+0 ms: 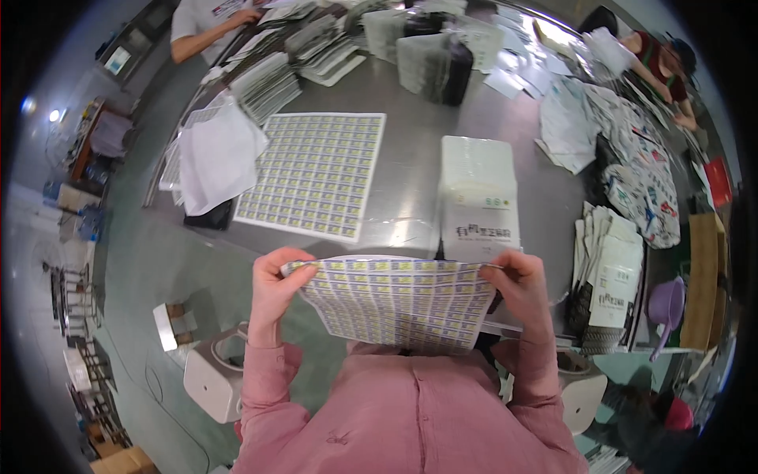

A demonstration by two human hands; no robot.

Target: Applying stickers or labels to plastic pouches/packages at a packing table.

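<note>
A printed sheet of small yellow-green and violet labels (397, 302) hangs in front of my body, its lower part curving towards me. My left hand (281, 275) pinches the top left corner between thumb and fingers. At the top right corner, my right hand (518, 278) grips it the same way. Beyond it, a second label sheet (317, 172) lies flat on the metal table (408, 195). To the right of that sheet rests a stack of printed packaging bags (478, 189), its near end hidden behind the held sheet.
White paper (216, 160) overlaps the flat sheet's left edge. Bundles of bags (266, 86) and a wrapped stack (435, 68) stand farther back. Folded bags (613, 278) and a purple dipper (664, 302) are at right. Co-workers' arms (204, 38) show across the table. A stool (216, 376) stands lower left.
</note>
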